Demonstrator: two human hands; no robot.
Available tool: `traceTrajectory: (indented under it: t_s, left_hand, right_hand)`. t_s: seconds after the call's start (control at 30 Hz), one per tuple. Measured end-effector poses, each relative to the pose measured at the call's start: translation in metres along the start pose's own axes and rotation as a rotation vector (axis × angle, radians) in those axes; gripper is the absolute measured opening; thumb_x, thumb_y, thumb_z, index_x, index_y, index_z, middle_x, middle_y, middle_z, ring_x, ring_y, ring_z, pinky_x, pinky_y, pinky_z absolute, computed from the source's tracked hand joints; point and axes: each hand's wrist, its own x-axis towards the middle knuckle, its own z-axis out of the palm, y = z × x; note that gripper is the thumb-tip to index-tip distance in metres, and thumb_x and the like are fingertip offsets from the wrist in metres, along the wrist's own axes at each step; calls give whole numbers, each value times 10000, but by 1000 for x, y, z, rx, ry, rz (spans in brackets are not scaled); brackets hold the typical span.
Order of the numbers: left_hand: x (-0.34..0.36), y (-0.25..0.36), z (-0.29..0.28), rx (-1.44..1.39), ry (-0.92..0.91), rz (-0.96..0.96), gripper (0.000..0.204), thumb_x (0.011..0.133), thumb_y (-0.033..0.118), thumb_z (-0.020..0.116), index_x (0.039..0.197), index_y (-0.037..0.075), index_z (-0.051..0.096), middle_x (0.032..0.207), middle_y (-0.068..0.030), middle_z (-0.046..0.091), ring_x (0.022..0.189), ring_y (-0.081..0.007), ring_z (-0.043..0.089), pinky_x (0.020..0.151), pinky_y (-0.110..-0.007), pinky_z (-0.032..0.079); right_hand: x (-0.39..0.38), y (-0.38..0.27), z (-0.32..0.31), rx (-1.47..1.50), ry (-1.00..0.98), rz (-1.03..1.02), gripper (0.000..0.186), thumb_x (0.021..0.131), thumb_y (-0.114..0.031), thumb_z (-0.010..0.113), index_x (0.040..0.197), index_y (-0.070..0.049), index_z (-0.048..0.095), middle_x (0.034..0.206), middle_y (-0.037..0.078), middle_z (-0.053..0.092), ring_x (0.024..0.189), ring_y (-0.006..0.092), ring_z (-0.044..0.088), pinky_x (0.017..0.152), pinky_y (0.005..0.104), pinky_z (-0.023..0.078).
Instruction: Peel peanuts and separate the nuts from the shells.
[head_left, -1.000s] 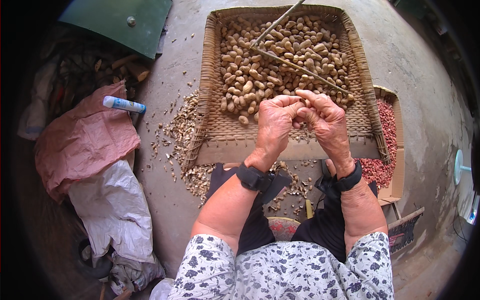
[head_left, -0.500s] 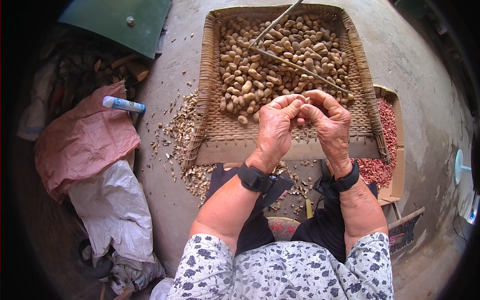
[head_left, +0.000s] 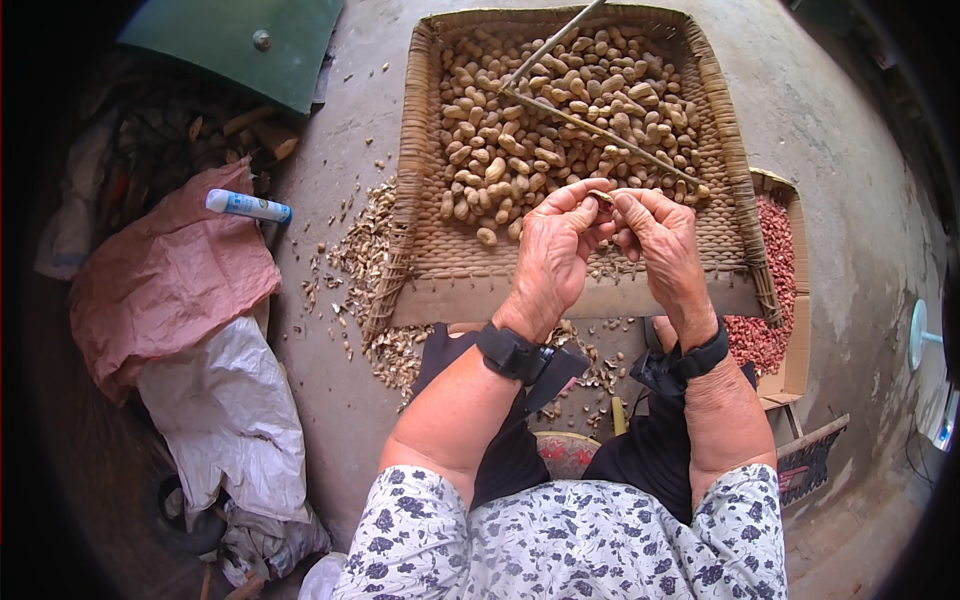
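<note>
Over the near part of a shallow woven basket (head_left: 420,262), my two hands meet fingertip to fingertip. My left hand (head_left: 556,246) pinches a peanut (head_left: 601,197) between thumb and fingers; its shell looks split, with something dark reddish inside. From the other side my right hand (head_left: 664,238) is closed, thumb against forefinger, at the same peanut; the fingers hide exactly what it grips. Unshelled peanuts (head_left: 560,120) heap up in the basket beyond my hands, and a thin forked stick (head_left: 600,132) lies across them.
Right of the basket a cardboard box (head_left: 797,330) holds red shelled peanuts (head_left: 765,340). Broken shells (head_left: 362,240) litter the floor on the left. Farther left lie a pink sack (head_left: 180,270), a white sack (head_left: 235,420) and a blue-and-white can (head_left: 248,207). A green panel (head_left: 230,45) stands at upper left.
The peanut between my fingertips now shows a parted shell with a dark reddish inside. My right hand has turned slightly, its fingers drawn in closer. My left hand has barely shifted.
</note>
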Motion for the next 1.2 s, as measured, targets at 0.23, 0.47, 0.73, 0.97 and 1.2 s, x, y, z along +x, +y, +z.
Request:
traceTrajectory:
  t_s: [0.23, 0.47, 0.73, 0.97, 1.2]
  left_hand:
    - [-1, -2, 5, 17, 52, 3, 228, 917, 66, 506, 1124, -22, 547, 970, -68, 603, 880, -137, 583, 804, -272, 501]
    - [5, -3, -3, -125, 4, -10, 228, 947, 148, 480, 1063, -38, 542, 957, -79, 576, 846, -151, 580, 814, -303, 510]
    - [9, 22, -13, -86, 181, 73, 244, 906, 147, 564, 1058, -42, 534, 911, -91, 565, 794, -159, 567, 711, -255, 520]
    - [4, 32, -6, -2, 324, 68, 231, 876, 217, 621, 991, 17, 601, 738, 9, 532, 654, -93, 512, 576, -224, 463]
    - [2, 30, -7, 51, 307, -1, 203, 871, 205, 625, 969, 27, 615, 698, 14, 524, 605, -81, 493, 507, -218, 430]
  right_hand:
    - [-1, -4, -2, -116, -46, -32, 146, 849, -127, 636, 939, -11, 646, 694, -9, 617, 540, 3, 478, 440, 147, 333]
    - [0, -3, -2, 66, 2, -34, 154, 852, -101, 628, 967, 2, 631, 720, -5, 614, 562, 21, 493, 473, 163, 358]
    - [-18, -30, -21, -495, -597, 1, 225, 751, -104, 679, 941, 15, 656, 787, 59, 641, 774, 153, 588, 755, 273, 457]
    - [8, 8, -41, -846, -84, -121, 140, 767, -64, 617, 889, -6, 653, 776, 122, 638, 719, 180, 610, 686, 298, 469]
    - [5, 49, -16, -1294, -139, -471, 136, 746, -103, 664, 828, -38, 577, 830, 138, 565, 730, 342, 596, 645, 430, 483]
